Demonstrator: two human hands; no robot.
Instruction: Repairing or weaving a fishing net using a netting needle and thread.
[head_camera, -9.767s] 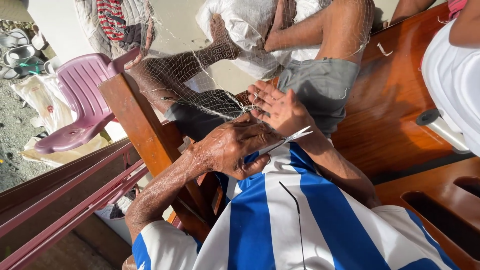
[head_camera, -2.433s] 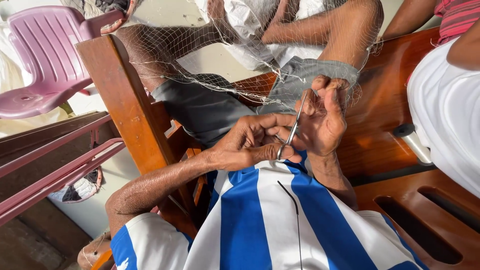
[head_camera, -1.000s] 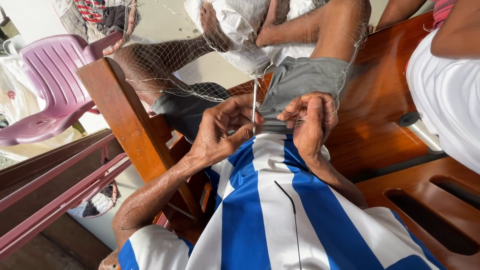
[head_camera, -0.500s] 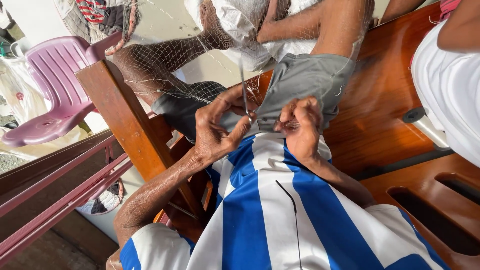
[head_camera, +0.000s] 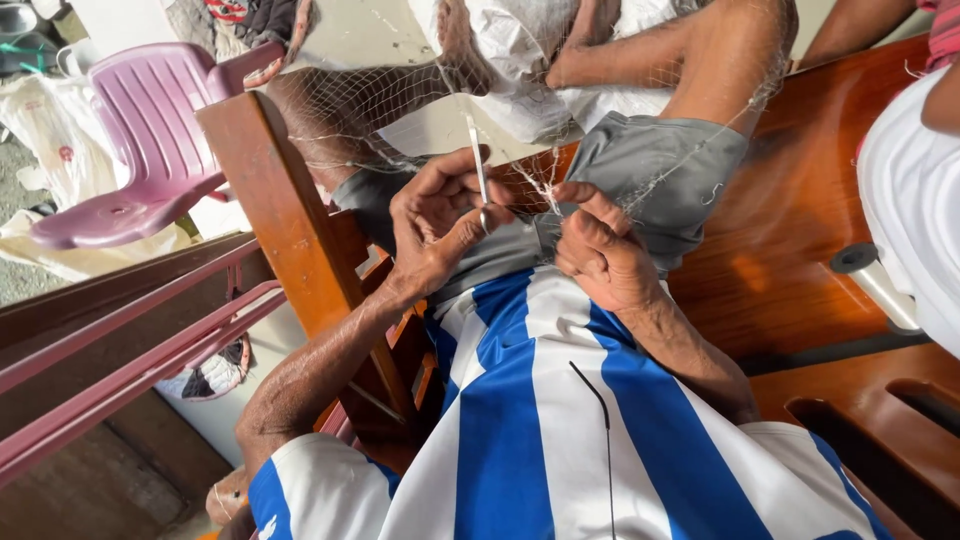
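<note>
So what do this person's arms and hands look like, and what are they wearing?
Both hands, the left hand and the right hand, are bare: no gloves, rings or watch show. The forearms are uncovered too. The person wears a short-sleeved shirt with broad blue and white vertical stripes; the left sleeve is white with a blue edge. A thin dark cord runs down the shirt front.

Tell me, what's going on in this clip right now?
A person in a blue and white striped shirt sits on a wooden bench with a fine fishing net draped over their knees. The left hand holds a slim white netting needle pointing up, while the right hand pinches a bunched bit of the mesh. A pink plastic chair stands beside the bench.
</note>
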